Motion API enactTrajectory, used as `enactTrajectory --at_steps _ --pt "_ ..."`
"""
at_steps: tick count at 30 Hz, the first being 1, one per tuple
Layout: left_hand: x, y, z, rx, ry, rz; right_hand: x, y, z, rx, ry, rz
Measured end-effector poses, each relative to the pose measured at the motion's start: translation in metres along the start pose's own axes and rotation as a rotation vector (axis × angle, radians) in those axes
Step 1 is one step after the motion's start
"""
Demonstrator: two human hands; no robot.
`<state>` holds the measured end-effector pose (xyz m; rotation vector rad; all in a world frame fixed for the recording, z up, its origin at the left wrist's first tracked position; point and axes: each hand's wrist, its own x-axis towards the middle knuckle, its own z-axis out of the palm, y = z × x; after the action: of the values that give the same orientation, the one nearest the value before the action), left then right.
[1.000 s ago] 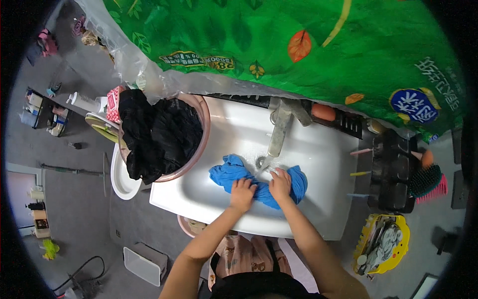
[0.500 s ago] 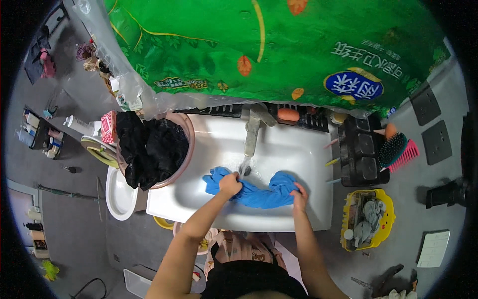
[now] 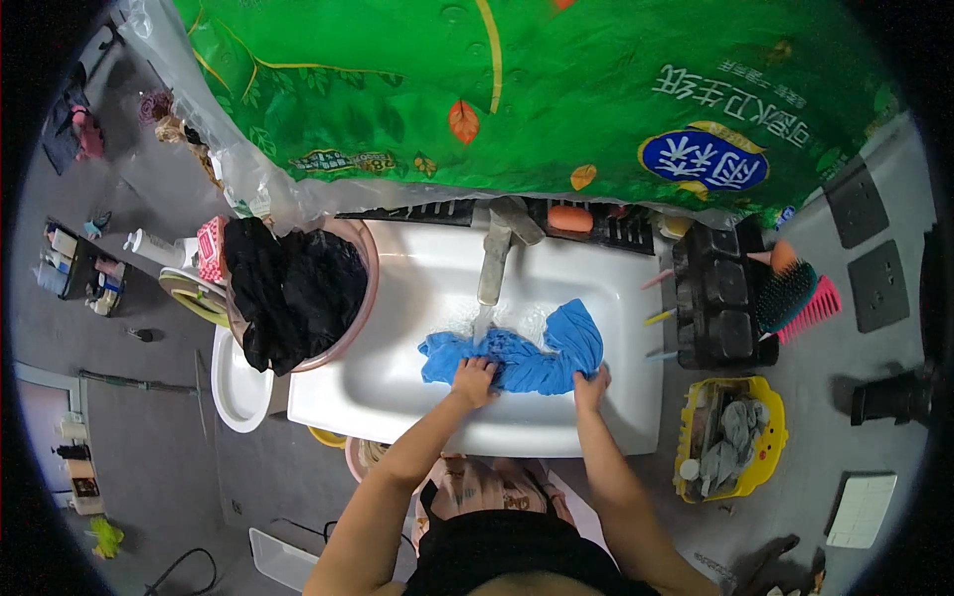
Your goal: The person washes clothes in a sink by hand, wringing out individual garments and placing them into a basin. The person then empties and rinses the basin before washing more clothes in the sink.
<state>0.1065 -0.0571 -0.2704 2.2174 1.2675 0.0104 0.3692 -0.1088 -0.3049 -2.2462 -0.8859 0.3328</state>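
A wet blue cloth (image 3: 527, 370), bunched lengthwise, lies in the white sink (image 3: 397, 397). Which sort of garment or fabric piece it is does not show. Water runs from the tap (image 3: 494, 268) onto its left part, which looks darker there. My left hand (image 3: 476, 382) is closed over the cloth's near edge, just below the stream. At the right end, my right hand (image 3: 591, 387) grips the near corner, with the fingertips partly hidden by the fabric. Beyond my right hand, a fold of the cloth stands up toward the sink's back.
A pink basin (image 3: 370, 298) holding black clothing (image 3: 298, 288) sits on the sink's left side. Behind the tap is an orange bar of soap (image 3: 570, 219). A black toothbrush holder (image 3: 711, 293) and a yellow basket (image 3: 773, 442) are at the right. A large green package (image 3: 556, 89) overhangs the back.
My left hand has shifted slightly right and nearer along the cloth, its fingers now laid over the edge. The cloth's right end has risen and spread toward the back, and its wet middle sits under the stream.
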Motion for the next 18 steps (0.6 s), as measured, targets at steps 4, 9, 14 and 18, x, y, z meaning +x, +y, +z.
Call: enactTrajectory --at_steps 4,9,14,18 --pt "0.01 0.019 0.008 0.417 0.177 -0.001 -0.026 0.022 0.012 0.604 -0.55 1.035" --pt "0.035 0.031 -0.012 0.3 -0.154 -0.128 -0.043 -0.026 0.007 0.794 -0.312 0.91" --pt "0.029 0.023 -0.015 -0.461 0.063 -0.367 -0.016 -0.087 -0.052 1.163 -0.33 0.782" --pt "0.019 0.052 -0.032 -1.99 -0.188 -0.479 0.014 -0.119 -0.084 1.281 -0.377 0.553"
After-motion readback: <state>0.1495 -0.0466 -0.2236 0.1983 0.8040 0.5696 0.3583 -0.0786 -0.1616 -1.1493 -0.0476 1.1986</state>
